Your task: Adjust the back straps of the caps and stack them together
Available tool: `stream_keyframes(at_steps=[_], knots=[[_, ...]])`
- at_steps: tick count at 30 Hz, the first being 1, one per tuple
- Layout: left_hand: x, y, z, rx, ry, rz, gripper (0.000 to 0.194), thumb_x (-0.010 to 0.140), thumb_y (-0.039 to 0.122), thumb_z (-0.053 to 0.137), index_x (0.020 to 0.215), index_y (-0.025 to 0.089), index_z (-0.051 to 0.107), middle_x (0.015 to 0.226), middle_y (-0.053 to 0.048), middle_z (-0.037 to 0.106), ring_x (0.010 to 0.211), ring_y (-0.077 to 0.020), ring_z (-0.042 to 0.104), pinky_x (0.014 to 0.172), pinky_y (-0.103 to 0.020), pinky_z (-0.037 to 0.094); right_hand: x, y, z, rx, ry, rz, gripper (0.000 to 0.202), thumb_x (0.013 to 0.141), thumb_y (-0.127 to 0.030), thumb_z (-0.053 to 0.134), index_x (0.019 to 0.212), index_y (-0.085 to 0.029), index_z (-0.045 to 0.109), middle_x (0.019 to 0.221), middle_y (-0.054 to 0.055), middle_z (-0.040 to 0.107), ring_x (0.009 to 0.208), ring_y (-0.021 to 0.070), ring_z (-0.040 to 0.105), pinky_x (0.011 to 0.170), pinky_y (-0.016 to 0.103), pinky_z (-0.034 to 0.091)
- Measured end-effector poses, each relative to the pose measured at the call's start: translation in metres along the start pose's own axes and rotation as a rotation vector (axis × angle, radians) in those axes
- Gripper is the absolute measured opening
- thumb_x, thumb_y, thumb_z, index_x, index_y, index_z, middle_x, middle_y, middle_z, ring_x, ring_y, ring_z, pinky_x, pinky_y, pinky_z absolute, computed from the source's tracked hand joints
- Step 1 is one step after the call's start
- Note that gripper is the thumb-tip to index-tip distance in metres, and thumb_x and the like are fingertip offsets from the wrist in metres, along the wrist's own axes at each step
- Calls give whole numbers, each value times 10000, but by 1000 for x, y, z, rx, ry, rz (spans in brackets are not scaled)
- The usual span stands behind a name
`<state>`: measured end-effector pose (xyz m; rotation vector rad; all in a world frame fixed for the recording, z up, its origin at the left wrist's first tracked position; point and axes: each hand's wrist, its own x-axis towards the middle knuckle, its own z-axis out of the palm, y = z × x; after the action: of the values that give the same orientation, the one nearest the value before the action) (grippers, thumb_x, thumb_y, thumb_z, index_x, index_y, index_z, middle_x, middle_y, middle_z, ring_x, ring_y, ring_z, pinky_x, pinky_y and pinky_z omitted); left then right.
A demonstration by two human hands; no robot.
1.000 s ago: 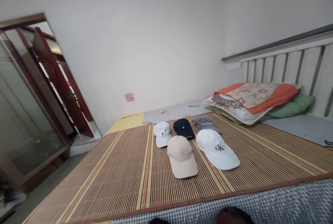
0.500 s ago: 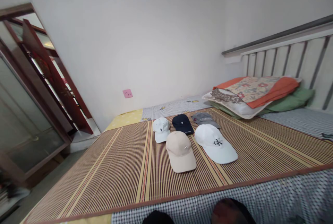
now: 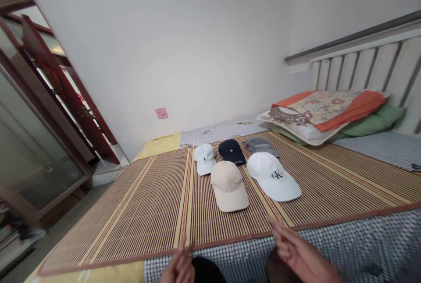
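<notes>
My left hand (image 3: 180,265) is at the bottom edge, its index finger stretched up and other fingers loosely bent, holding nothing. To the right, my right hand (image 3: 292,247) points inward over the mat's front edge with its fingers extended, also empty. Nearest to both lies a beige cap (image 3: 229,186), brim towards me. A white cap with black letters (image 3: 273,178) sits to its right. Behind them are a small pale cap (image 3: 204,159), a black cap (image 3: 231,151) and a grey cap (image 3: 261,146). Neither hand touches a cap.
The caps rest on a striped bamboo mat (image 3: 131,213) over a bed. Stacked pillows (image 3: 329,112) lie at the right by a slatted headboard (image 3: 358,68). A pink note (image 3: 161,113) is on the wall. A doorway with a red door (image 3: 62,81) is at left.
Both my hands have come into view from the bottom edge. The caps keep their places on the mat, while the view has shifted slightly.
</notes>
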<state>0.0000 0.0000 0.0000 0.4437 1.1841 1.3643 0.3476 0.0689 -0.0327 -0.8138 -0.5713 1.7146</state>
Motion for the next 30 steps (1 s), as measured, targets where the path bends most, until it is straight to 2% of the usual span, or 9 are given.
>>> stream_keyframes(at_steps=[3, 5, 7, 12, 15, 19, 23, 26, 30], knots=[[-15, 44, 31, -137, 44, 243, 636, 897, 217, 684, 1498, 182, 476, 582, 130, 296, 425, -39, 226, 457, -173, 210, 0, -62, 32, 15, 77, -193, 583, 663, -319, 929, 1197, -214, 721, 704, -61, 512, 520, 56, 387, 446, 161, 356], [-34, 67, 56, 77, 86, 408, 885, 836, 345, 800, 1598, 296, 352, 607, 128, 347, 466, -42, 278, 497, -166, 231, -12, -95, 58, -115, 130, -426, 713, 766, -333, 857, 1418, -227, 591, 643, -99, 424, 500, 68, 352, 443, 171, 343], [-51, 82, 75, 377, 130, 621, 1006, 825, 405, 804, 1650, 307, 237, 652, 104, 445, 535, -75, 378, 548, -186, 316, -31, -116, 81, -351, 216, -716, 797, 856, -381, 762, 1568, -243, 434, 609, -98, 436, 495, 99, 368, 438, 199, 342], [-66, 88, 94, 1034, 342, 930, 856, 956, 317, 556, 1680, 240, 107, 653, 95, 453, 526, -129, 446, 599, -246, 374, -54, -127, 107, -1026, 496, -1419, 896, 938, -356, 713, 1676, -257, 213, 787, -23, 559, 701, 187, 583, 730, 347, 538], [-51, 80, 98, 1204, 431, 930, 836, 963, 225, 490, 1681, 191, 64, 625, 86, 465, 508, -152, 474, 579, -260, 313, -34, -120, 103, -1250, 517, -1615, 860, 982, -262, 663, 1685, -229, 167, 772, -26, 535, 667, 182, 564, 725, 345, 530], [-15, 67, 99, 1521, 489, 706, 817, 953, 86, 439, 1666, 65, 41, 557, 57, 511, 489, -181, 462, 556, -306, 245, 9, -95, 88, -1565, 465, -1557, 714, 1031, -161, 485, 1669, -137, 166, 693, -20, 556, 587, 196, 546, 602, 322, 490], [26, 47, 92, 1791, 356, 452, 882, 887, -28, 388, 1658, 50, -34, 830, -101, 766, 719, -217, 685, 631, -305, 369, 50, -57, 65, -1791, 366, -1322, 687, 972, -52, 388, 1632, -95, 202, 703, 27, 653, 592, 229, 617, 588, 336, 466], [52, 30, 86, 1869, 301, 383, 902, 871, -77, 333, 1665, 105, -53, 1050, -161, 799, 909, -232, 753, 740, -305, 454, 76, -31, 44, -1903, 313, -1074, 738, 932, -9, 386, 1637, -113, 192, 870, 98, 759, 734, 263, 716, 681, 365, 503], [76, 13, 81, 1902, 239, 350, 857, 904, -66, 293, 1668, 122, -48, 1078, -184, 793, 998, -266, 761, 840, -349, 510, 104, -8, 23, -1944, 302, -887, 744, 919, 19, 358, 1637, -132, 235, 1125, 171, 782, 983, 298, 759, 814, 397, 539]])
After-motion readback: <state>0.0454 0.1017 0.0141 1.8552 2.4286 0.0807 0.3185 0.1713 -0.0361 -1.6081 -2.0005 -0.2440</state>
